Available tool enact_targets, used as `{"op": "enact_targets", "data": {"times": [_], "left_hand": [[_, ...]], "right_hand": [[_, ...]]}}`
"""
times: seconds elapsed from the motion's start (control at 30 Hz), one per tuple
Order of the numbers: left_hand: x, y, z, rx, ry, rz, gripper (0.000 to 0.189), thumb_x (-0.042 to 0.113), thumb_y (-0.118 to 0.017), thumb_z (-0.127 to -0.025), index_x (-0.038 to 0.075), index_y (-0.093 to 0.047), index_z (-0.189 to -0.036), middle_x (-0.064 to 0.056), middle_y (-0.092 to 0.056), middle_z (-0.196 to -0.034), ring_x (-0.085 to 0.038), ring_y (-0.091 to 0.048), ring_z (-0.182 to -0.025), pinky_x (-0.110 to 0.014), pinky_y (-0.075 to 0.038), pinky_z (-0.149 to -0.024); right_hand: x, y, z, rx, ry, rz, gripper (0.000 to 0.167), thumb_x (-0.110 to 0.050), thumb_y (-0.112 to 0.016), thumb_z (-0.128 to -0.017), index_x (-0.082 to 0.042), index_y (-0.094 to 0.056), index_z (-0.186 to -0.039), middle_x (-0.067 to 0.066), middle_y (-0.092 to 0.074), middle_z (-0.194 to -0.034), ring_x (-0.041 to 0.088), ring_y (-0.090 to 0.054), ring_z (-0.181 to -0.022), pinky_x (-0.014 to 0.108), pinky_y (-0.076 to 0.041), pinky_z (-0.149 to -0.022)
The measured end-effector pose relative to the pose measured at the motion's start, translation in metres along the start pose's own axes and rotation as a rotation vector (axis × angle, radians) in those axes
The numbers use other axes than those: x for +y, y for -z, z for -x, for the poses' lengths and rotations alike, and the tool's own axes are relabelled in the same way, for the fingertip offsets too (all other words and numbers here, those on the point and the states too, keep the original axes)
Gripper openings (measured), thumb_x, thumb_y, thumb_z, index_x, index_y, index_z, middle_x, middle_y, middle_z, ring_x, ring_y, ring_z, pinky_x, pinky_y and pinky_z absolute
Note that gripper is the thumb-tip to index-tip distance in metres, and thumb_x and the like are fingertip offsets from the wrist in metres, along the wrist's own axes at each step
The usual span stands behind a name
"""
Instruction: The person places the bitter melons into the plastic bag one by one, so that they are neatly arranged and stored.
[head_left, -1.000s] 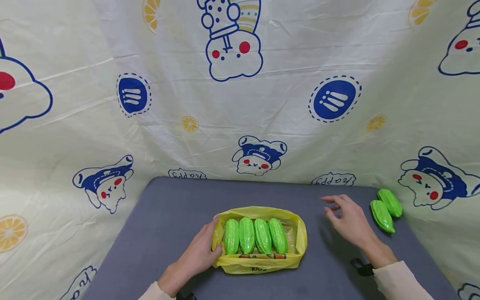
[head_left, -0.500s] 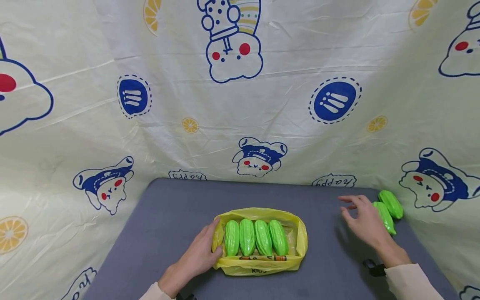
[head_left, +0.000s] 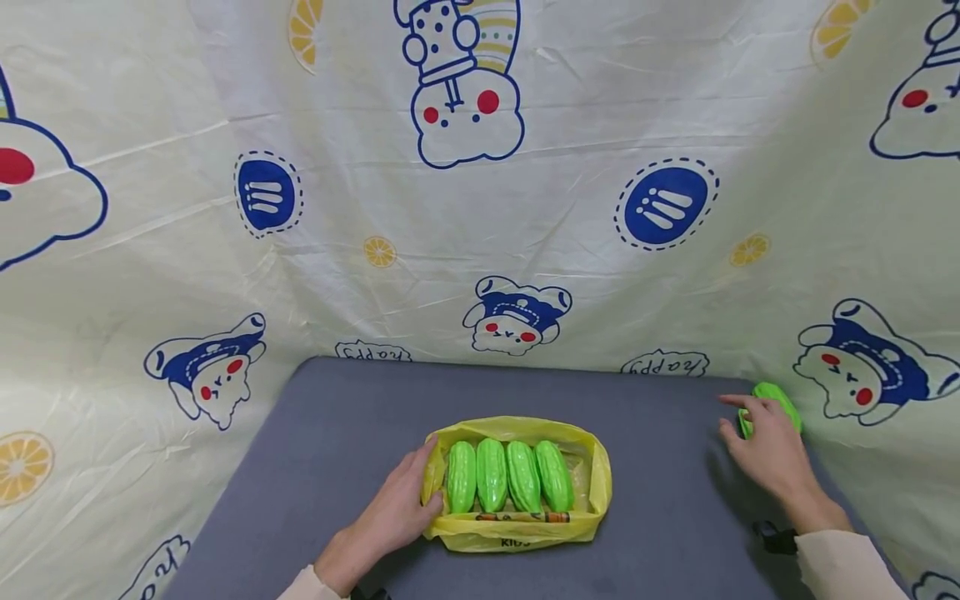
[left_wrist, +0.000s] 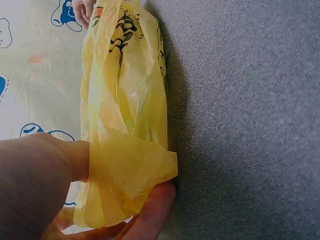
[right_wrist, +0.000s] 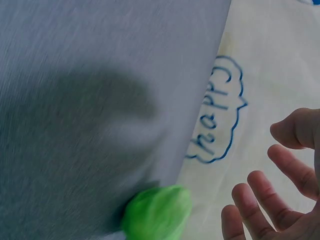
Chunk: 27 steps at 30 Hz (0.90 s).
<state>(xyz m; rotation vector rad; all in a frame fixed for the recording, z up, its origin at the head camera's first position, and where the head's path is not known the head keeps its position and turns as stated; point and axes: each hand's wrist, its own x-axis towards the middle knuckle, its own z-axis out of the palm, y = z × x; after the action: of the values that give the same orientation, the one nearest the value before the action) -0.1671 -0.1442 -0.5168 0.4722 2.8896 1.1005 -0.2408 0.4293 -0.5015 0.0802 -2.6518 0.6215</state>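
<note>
A yellow plastic bag [head_left: 517,533], its mouth spread wide, stands mid-table with several green, ridged gourd-like vegetables [head_left: 492,475] lying side by side in it. My left hand [head_left: 397,504] grips the bag's left end; the left wrist view shows thumb and fingers on either side of the crumpled yellow plastic [left_wrist: 130,160]. At the table's far right corner, my right hand [head_left: 768,446] hovers with fingers spread and nothing between them. It partly covers two more green gourds [head_left: 780,400]. One gourd [right_wrist: 157,212] shows at the bottom of the right wrist view, apart from the fingers.
A grey cloth-covered table [head_left: 660,500] lies under everything. Behind it and along both sides hangs a pale printed curtain [head_left: 420,317], close to the table's edges. The two loose gourds lie by the right edge, near the curtain.
My right hand has moved steadily right, from beside the bag to over the two loose gourds, hiding most of the nearer one. The left hand and the bag have stayed put.
</note>
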Motion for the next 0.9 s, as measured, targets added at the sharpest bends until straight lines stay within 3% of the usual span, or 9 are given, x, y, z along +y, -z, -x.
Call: {"op": "enact_targets", "data": {"times": [0.13, 0.67, 0.9], "left_hand": [[-0.001, -0.001, 0.0, -0.005, 0.002, 0.002, 0.089, 0.008, -0.077, -0.1, -0.001, -0.038, -0.179, -0.032, -0.063, -0.16, -0.043, -0.068, -0.139, -0.063, -0.059, -0.11], [-0.003, -0.001, 0.0, -0.019, 0.015, 0.014, 0.089, 0.007, -0.077, -0.101, -0.001, -0.037, -0.18, -0.033, -0.061, -0.163, -0.047, -0.066, -0.146, -0.066, -0.058, -0.115], [-0.004, -0.001, 0.0, -0.013, 0.016, 0.01, 0.089, 0.008, -0.078, -0.101, 0.0, -0.038, -0.18, -0.033, -0.062, -0.162, -0.048, -0.067, -0.145, -0.066, -0.058, -0.114]], "right_hand": [[0.017, 0.001, 0.001, 0.009, -0.049, -0.004, 0.042, -0.009, -0.072, -0.107, 0.007, -0.07, -0.146, 0.047, -0.058, -0.142, 0.064, -0.052, -0.131, 0.078, -0.042, -0.1], [0.054, 0.003, -0.004, -0.057, -0.214, 0.056, 0.062, -0.025, -0.072, -0.11, 0.01, -0.054, -0.159, 0.051, -0.048, -0.143, 0.065, -0.044, -0.126, 0.065, -0.036, -0.089], [0.062, -0.003, -0.007, -0.094, -0.288, 0.061, 0.071, -0.031, -0.073, -0.111, 0.012, -0.05, -0.163, 0.05, -0.049, -0.146, 0.065, -0.04, -0.132, 0.07, -0.038, -0.094]]}}
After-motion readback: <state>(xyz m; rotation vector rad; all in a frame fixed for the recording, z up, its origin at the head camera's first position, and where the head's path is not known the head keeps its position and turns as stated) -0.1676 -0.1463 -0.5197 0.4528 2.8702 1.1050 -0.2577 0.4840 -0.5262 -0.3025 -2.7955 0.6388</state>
